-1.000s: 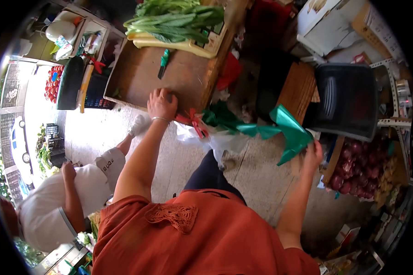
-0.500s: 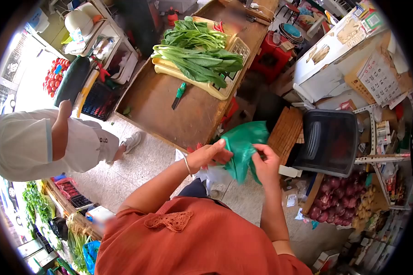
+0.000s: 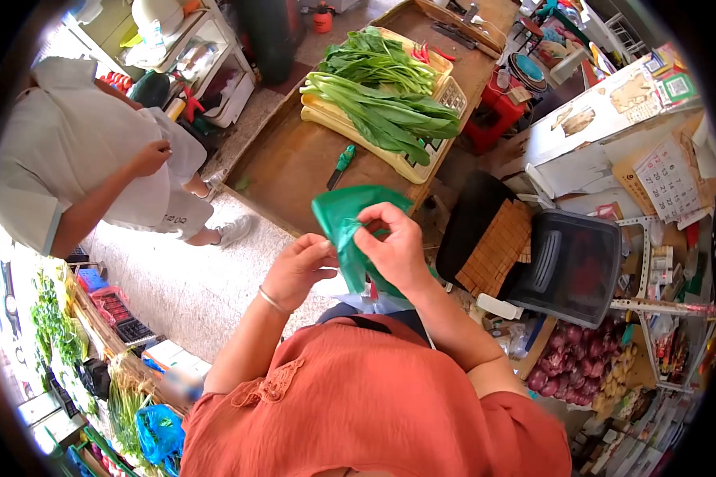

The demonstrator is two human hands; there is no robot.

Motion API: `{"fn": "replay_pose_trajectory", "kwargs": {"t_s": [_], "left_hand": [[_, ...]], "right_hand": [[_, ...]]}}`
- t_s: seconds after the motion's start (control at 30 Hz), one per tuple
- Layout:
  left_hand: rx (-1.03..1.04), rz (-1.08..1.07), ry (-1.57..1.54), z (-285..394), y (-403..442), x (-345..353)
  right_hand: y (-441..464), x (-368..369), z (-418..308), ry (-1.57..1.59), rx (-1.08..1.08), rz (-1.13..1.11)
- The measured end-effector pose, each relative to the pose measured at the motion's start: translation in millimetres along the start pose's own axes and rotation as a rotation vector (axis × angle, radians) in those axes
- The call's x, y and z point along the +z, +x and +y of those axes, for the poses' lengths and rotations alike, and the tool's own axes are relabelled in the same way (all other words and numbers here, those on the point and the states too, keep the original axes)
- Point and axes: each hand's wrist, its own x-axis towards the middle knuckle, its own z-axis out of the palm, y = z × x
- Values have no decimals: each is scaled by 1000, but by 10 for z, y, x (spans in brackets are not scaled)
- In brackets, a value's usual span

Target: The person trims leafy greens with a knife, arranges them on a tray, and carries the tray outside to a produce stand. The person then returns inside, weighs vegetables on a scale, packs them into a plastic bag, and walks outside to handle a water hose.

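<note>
The green bag (image 3: pixel 348 213) is held near the wooden table (image 3: pixel 282 171), pinched by the left hand (image 3: pixel 296 270) and the right hand (image 3: pixel 394 245) with fingertips nearly closed. Leafy greens (image 3: pixel 386 99) are held in the yellow tray (image 3: pixel 334 123), red onions (image 3: pixel 571 366) in the box (image 3: pixel 538 347).

No full word can be read with certainty. A wall-style calendar (image 3: pixel 670 181) at the right, seen tilted, carries rows of date numbers, some red and others dark; single digits are too small and slanted to give surely. A green-edged sticker (image 3: pixel 678 87) on the large white box (image 3: pixel 585 127) shows a square QR code, with no legible wording around it. Dark characters are printed near the hem of the pale shorts (image 3: pixel 184 219) on the person at the left, but they cannot be made out. Small packages (image 3: pixel 660 269) on the shelf at the right have print too tiny to read.
</note>
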Motion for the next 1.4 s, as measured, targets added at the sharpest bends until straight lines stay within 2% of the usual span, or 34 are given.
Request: {"fn": "replay_pose_trajectory", "kwargs": {"t_s": [0.07, 0.13, 0.2, 0.3, 0.37, 0.4, 0.47, 0.5, 0.53, 0.57, 0.6, 0.63, 0.67, 0.7, 0.73, 0.77, 0.8, 0.87, 0.93, 1.0, 1.07, 1.13, 1.23, 1.3, 1.4], "left_hand": [[-3, 57, -51, 85, -98, -41], [-149, 242, -197, 126, -176, -57], [-192, 227, -207, 96, -239, -151], [49, 184, -358, 128, -332, -111], [232, 267, -385, 149, -276, -121], [296, 309, -363, 170, -258, -178], [353, 480, -409, 293, -264, -175], [390, 514, -416, 357, -313, -204], [464, 551, -370, 411, -352, -244], [545, 611, -318, 470, -377, -256], [615, 646, -253, 538, -411, -231], [657, 669, -204, 624, -428, -109], [696, 695, -154, 679, -440, -4], [754, 740, -134, 667, -464, 11], [814, 782, -110, 671, -473, 20], [781, 952, -45, 794, -487, 152], [801, 1047, -69, 860, -548, 158], [922, 1216, -93, 1017, -650, 288], [1078, 1327, 388, 1076, -665, 410], [979, 1566, 1187, 1129, -710, 366], [965, 1366, 4, 1219, -634, 384], [947, 1364, 6, 1091, -362, 435], [724, 1177, -48, 866, -71, 458], [635, 1014, -194, 801, 134, 539], [530, 917, -326, 591, 292, 462]], "right_hand": [[107, 121, 20, 16, -10, -57], [227, 256, -34, 59, -18, -94], [349, 396, -57, 133, -25, -145], [510, 589, -61, 248, -99, -221], [614, 610, -99, 273, -112, -319], [688, 527, -140, 190, -132, -459], [922, 283, -318, 162, -28, -775], [1104, 127, -329, 165, 1, -842], [1363, -70, -335, 179, 18, -840], [1673, -268, -289, 207, 96, -731], [2054, -497, -253, 242, 114, -529], [2477, -749, -145, 102, 135, -296], [2841, -1003, -72, -66, 23, -106], [3387, -1303, 345, -454, -102, 98], [3793, -1569, 630, -608, -7, 87], [4054, -1713, 786, -761, 86, 76], [4143, -1705, 803, -758, 85, 64], [4296, -1655, 821, -1090, 187, -72], [4317, -1533, 794, -1179, 210, -112], [4319, -1482, 756, -1300, 242, -202], [4350, -1516, 768, -1308, 242, -244], [4343, -1534, 794, -1404, 151, -295], [4341, -1560, 962, -1447, 23, -266], [4338, -1601, 982, -1400, -1, -256], [4346, -1681, 849, -1279, 21, -245]]}}
